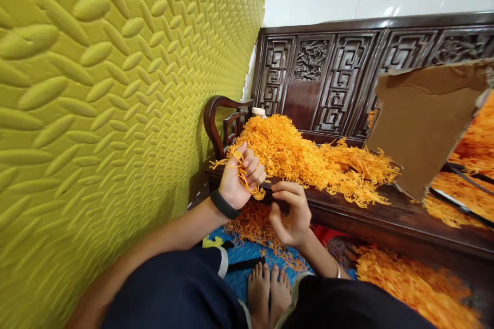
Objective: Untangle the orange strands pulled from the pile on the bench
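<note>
My left hand [240, 177] is closed around several thin orange strands [241, 167], which loop out over the thumb and hang below the fist. Just to its right, my right hand [292, 212] is raised with thumb and fingers curved apart, and I see nothing between them. Behind both hands a large heap of curly orange strands [285, 146] lies along the seat of a dark carved wooden bench [347, 221]. The hands are in front of the seat's edge, apart from each other.
A brown cardboard sheet [424, 118] leans on the bench at right, with more orange strands [459, 190] beyond it. Loose strands [254, 223] and another pile [412, 280] lie below. A yellow textured mat [127, 128] stands along the left. A white-lidded jar [258, 112] sits behind the heap.
</note>
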